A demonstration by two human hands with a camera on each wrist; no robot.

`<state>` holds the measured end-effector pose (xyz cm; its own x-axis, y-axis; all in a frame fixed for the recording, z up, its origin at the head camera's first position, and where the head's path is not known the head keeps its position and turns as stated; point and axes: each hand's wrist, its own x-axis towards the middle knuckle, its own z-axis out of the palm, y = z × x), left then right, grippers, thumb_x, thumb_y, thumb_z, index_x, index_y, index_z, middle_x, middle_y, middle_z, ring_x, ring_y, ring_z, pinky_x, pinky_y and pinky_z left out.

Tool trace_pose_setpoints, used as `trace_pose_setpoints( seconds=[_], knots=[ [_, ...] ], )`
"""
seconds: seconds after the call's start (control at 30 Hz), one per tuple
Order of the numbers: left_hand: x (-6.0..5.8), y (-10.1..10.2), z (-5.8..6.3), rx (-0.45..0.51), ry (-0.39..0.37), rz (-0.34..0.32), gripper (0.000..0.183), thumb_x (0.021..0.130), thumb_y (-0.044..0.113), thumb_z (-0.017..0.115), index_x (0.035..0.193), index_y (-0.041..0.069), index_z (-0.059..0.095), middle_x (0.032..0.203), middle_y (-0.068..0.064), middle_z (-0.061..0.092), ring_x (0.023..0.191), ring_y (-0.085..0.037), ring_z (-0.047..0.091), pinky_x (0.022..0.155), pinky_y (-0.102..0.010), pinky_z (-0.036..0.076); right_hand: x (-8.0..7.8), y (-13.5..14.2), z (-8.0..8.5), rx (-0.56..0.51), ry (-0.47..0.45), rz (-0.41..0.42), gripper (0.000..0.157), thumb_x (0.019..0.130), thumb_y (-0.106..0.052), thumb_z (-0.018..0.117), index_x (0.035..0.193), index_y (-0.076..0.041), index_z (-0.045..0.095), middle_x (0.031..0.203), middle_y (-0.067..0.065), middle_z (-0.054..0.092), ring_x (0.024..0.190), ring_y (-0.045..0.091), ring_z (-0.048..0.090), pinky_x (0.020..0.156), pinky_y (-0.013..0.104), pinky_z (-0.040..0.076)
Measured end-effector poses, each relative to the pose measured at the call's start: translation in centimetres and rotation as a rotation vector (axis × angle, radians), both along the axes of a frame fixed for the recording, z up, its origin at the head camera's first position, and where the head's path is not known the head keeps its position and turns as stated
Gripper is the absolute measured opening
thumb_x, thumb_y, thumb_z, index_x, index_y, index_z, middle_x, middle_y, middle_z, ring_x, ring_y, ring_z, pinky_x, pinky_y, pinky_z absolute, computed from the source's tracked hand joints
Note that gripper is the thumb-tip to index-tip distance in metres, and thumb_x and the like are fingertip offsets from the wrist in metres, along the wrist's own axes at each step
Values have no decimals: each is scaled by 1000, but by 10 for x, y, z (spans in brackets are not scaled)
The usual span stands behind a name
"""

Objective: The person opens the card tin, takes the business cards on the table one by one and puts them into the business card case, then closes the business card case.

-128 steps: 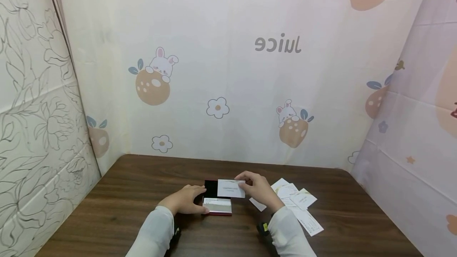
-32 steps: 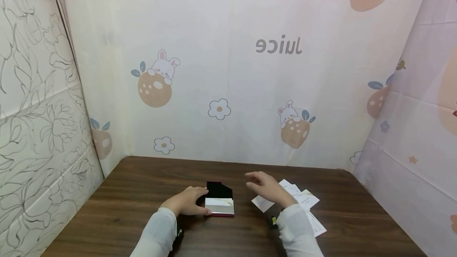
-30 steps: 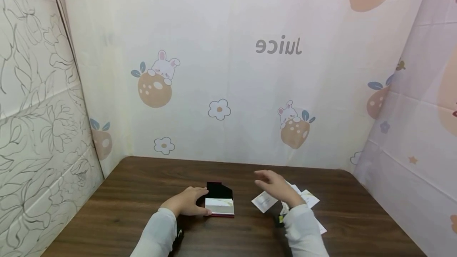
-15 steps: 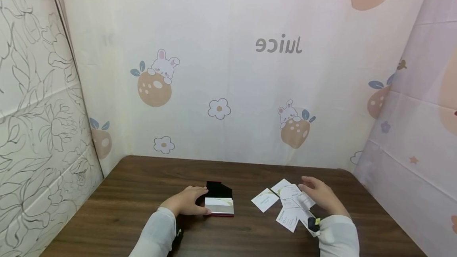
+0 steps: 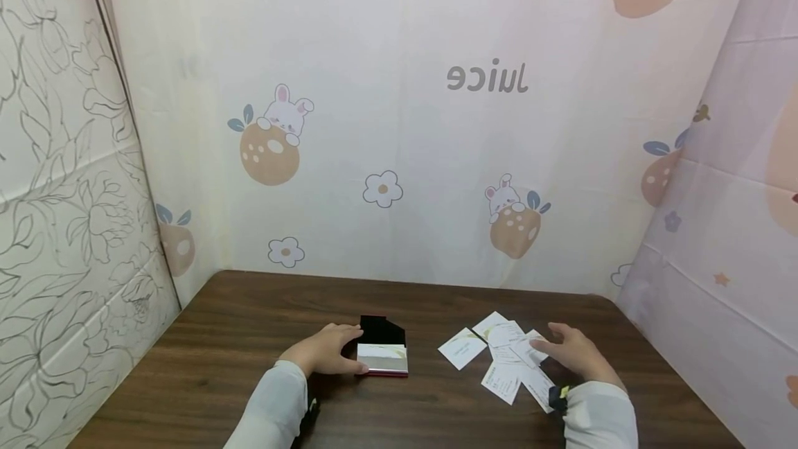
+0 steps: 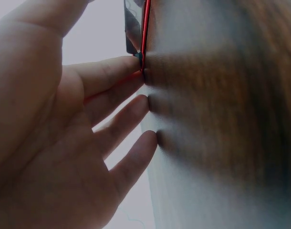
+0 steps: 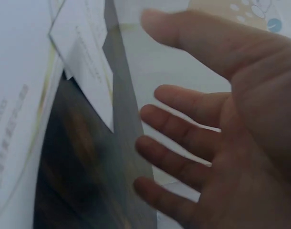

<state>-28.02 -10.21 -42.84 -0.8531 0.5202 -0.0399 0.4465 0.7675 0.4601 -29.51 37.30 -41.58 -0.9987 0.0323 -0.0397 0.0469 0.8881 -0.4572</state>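
A business card case (image 5: 383, 369) lies with its black-lined lid (image 5: 382, 332) folded back on the table and white cards (image 5: 382, 352) inside. My left hand (image 5: 325, 352) holds its left side, the thumb at the near corner and the index finger by the lid. In the left wrist view, the index finger touches the red edge (image 6: 145, 33) while other fingertips meet the table. Several loose business cards (image 5: 501, 383) lie partly overlapping on the right. My right hand (image 5: 580, 353) is at their right side, fingers spread and holding nothing; whether the thumb touches a card is unclear.
The dark wood-grain table (image 5: 249, 400) ends at a patterned cloth backdrop (image 5: 337, 123), with cloth at both sides. One business card (image 5: 462, 348) lies slightly apart at the left of the loose group.
Earlier my right hand held a card over the case; that hand then moved right, past the loose cards, uncovering them. The left hand stays at the case, where the cards sit lower beneath the lid.
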Motion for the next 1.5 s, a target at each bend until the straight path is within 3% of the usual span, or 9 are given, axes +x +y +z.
trace_pose_setpoints(
  seconds=[0.23,0.6,0.8,0.97,1.2,1.5],
  knots=[
    [1,1,2,2,-1,-9,79,79,53,66,137,4,44,143,-14,42,128,-31,33,102,-52,36,-1,-6,-6,10,-91,-32,100,74,-58,67,134,14,33,132,42,35,116,57,34,90,69,36],
    [0,1,0,4,4,-15,79,79,54,65,137,4,44,143,-14,42,128,-32,33,102,-53,36,0,-7,-8,56,-59,-51,95,67,-54,75,132,7,42,127,41,41,103,55,41,84,69,38],
    [0,0,-1,1,6,-15,80,79,55,64,137,4,44,143,-14,42,128,-32,34,102,-53,36,1,-9,-9,34,-21,-49,92,68,-48,77,133,6,40,127,44,35,105,57,37,86,71,36],
    [0,0,-1,5,15,-17,79,79,54,65,137,4,45,142,-14,43,127,-32,34,102,-53,36,1,-10,-11,-40,12,-71,88,70,-32,79,134,9,34,126,44,26,110,56,33,91,70,34],
    [0,1,-1,3,15,-21,79,79,54,65,137,3,45,142,-15,42,127,-33,34,102,-53,36,1,-7,-14,-93,72,-86,80,72,-15,76,134,10,31,123,43,35,106,51,41,91,67,37],
    [0,1,-1,2,14,-16,78,79,53,65,137,4,45,142,-14,43,127,-32,34,102,-53,36,-2,-3,-11,-164,53,-114,85,81,-11,63,142,11,8,129,45,31,112,55,38,93,68,34]
  ],
)
